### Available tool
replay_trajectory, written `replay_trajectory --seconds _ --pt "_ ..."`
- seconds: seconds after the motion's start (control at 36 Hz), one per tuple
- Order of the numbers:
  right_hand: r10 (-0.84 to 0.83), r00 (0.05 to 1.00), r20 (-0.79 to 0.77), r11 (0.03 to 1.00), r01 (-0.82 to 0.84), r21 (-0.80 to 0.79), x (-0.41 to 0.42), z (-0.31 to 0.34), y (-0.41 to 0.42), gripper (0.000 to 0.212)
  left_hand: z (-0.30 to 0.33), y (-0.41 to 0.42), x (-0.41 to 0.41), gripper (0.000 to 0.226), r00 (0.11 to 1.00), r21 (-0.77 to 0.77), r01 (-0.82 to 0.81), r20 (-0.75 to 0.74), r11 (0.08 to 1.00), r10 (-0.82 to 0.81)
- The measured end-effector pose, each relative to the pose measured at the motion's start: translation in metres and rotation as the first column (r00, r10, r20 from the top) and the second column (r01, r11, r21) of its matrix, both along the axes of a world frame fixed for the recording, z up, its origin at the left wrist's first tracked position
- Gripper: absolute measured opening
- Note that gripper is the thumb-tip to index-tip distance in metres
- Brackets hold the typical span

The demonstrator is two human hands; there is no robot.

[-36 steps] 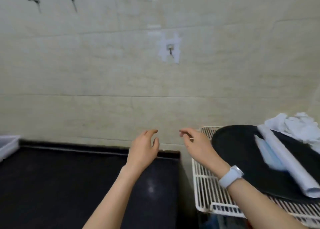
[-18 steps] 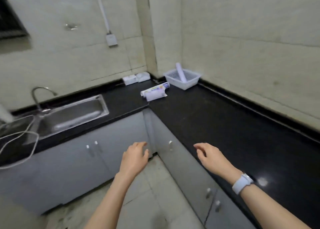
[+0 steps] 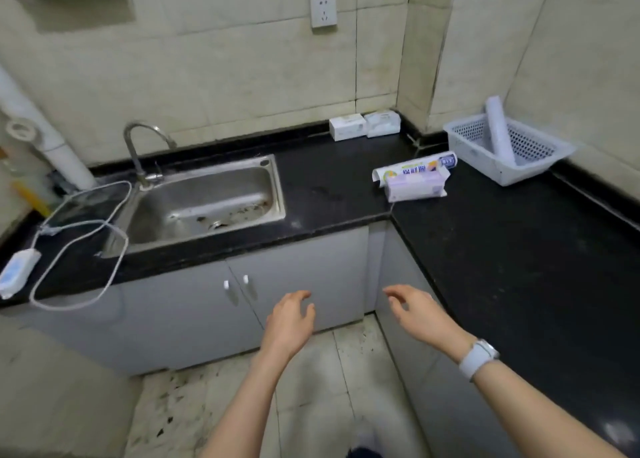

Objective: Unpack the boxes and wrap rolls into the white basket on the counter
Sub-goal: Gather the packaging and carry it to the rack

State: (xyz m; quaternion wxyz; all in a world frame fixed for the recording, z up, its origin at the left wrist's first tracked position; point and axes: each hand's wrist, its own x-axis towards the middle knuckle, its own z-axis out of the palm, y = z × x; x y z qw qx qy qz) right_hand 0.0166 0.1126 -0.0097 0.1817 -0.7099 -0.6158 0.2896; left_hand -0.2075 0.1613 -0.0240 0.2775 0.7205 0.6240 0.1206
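Observation:
A white perforated basket stands on the black counter near the corner at the right, with one white wrap roll leaning in it. Left of the basket lie a printed wrap roll and a pale purple box, touching each other. Two small white boxes sit against the back wall. My left hand and my right hand hover low in front of the cabinet doors, fingers loosely spread, holding nothing. A white watch is on my right wrist.
A steel sink with a curved tap is set in the counter at the left. A white adapter with a looped cable lies left of the sink. A wall socket hangs above. Grey cabinets and tiled floor lie below.
The view has swung left from a wire rack and bare wall to the sink corner. The basket and boxes came into sight and now appear nearer. Both hands stay empty.

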Motion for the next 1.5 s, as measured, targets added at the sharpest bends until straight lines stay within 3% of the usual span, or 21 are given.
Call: replay_trajectory --seconds 0.22,0.53,0.69,0.92,1.06,1.25,1.39,1.5 --pt "-0.043 0.998 -0.049 0.999 0.042 -0.026 0.043 0.000 0.149 0.034 0.032 0.171 0.069 0.037 0.997 0.071 0.039 0.070 0.997 -0.044" --pt "-0.152 0.984 -0.090 0.987 0.155 0.031 0.093 -0.015 0.318 0.032 -0.004 0.356 0.125 0.042 0.987 -0.034 0.155 -0.027 0.987 -0.156" --pt "-0.241 0.970 -0.018 0.964 0.242 0.109 0.128 -0.019 0.440 0.032 -0.028 0.488 0.171 0.048 0.953 -0.123 0.253 -0.140 0.960 -0.269" --pt "-0.177 0.951 0.252 0.984 0.178 0.018 0.183 -0.036 0.591 0.045 -0.085 0.630 0.220 0.066 0.911 -0.194 0.267 -0.270 0.944 -0.313" --pt "-0.174 0.870 0.462 0.985 0.162 0.066 0.208 -0.047 0.662 0.057 -0.130 0.655 0.225 0.065 0.920 -0.141 0.203 -0.312 0.969 -0.238" --pt "-0.195 0.866 0.461 0.981 0.165 0.105 0.222 -0.062 0.738 0.067 -0.152 0.648 0.221 0.064 0.905 -0.016 0.200 -0.380 0.980 -0.191" --pt "-0.249 0.841 0.479 0.965 0.254 0.056 0.224 -0.082 0.756 0.055 -0.154 0.646 0.223 0.063 0.921 0.041 0.180 -0.357 0.983 -0.154" --pt "-0.294 0.834 0.468 0.955 0.274 0.113 0.225 -0.089 0.752 0.038 -0.155 0.647 0.222 0.064 0.916 0.016 0.184 -0.366 0.983 -0.166"
